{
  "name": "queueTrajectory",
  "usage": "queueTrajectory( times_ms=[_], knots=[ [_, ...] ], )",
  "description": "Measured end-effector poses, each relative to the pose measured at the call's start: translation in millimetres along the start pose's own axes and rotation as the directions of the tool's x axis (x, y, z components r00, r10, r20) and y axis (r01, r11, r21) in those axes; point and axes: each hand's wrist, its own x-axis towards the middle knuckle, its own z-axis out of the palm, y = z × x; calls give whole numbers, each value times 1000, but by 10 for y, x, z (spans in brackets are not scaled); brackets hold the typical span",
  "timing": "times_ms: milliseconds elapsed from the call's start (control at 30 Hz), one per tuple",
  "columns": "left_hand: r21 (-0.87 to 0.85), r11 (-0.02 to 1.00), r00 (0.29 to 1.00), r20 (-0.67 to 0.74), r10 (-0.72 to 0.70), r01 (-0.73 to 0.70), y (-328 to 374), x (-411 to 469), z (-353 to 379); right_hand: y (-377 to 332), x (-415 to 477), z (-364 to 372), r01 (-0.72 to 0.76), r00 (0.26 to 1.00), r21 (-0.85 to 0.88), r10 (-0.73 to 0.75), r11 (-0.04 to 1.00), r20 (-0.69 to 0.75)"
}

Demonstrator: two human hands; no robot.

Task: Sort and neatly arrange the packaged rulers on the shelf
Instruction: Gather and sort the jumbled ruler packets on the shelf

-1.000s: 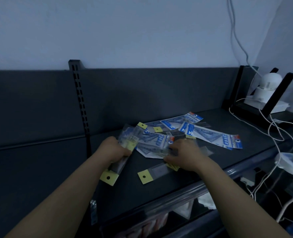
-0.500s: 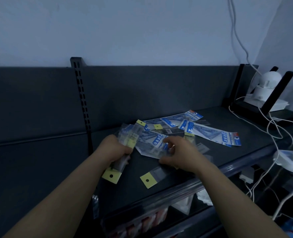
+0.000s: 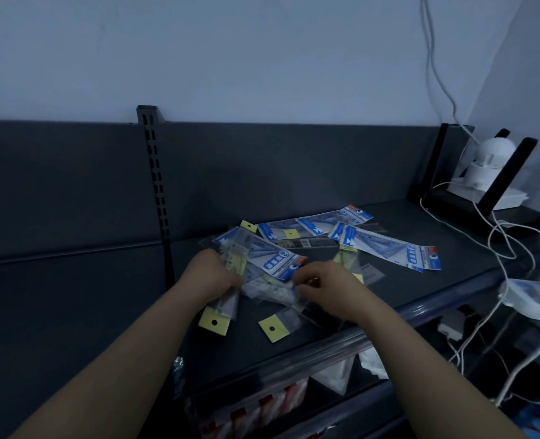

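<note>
A dim room with a pale wall (image 3: 262, 52) holds a dark grey shelf (image 3: 249, 353) backed by a panel (image 3: 294, 172) of the same colour. A slotted upright (image 3: 156, 185) runs down the panel to the left of the hands.

The packaged rulers lie in a loose, overlapping heap on the middle of the shelf, none of them lined up. The left hand (image 3: 210, 275) is curled round a bundle of clear packets (image 3: 226, 308). Their yellow tags stick out below the fist and their upper ends fan out above it. The right hand (image 3: 325, 288), just beside it, has its fingers bent and pinches the near end of a blue-and-white packet (image 3: 278, 259). That packet rests on crumpled clear wrappers between the two hands.

In front of the right hand, a single clear packet with a yellow tag (image 3: 273, 329) lies flat near the shelf's front edge. Two more blue-and-white packets (image 3: 313, 224) sit overlapped at the back of the heap. Another long one (image 3: 389, 248) lies slanted to the right, apart from the hands.

White cables (image 3: 503, 245) trail across the right end of the shelf. A white device (image 3: 490, 160) sits there on a black stand. Goods with red labels (image 3: 262, 403) show on the tier below.
</note>
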Motion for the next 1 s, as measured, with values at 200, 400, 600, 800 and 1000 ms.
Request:
queueTrajectory(
  times_ms=[200,400,600,800,1000],
  knots=[
    [126,991,998,-27,48,-44,81,-85,68,-41,58,82,11,997,-131,-1,991,75],
    [197,977,997,5,82,-82,17,-88,25,9,56,87,-61,997,-153,53,986,-57],
    [56,997,996,64,54,-57,-89,-56,-130,-258,9,197,-192,980,-198,199,961,19],
    [-105,993,986,156,66,-50,-152,-104,-237,-560,15,245,-325,946,-16,325,946,-10],
    [-71,995,991,109,74,-67,-203,-76,-299,-737,176,374,-397,905,286,424,872,-39]
  ],
)
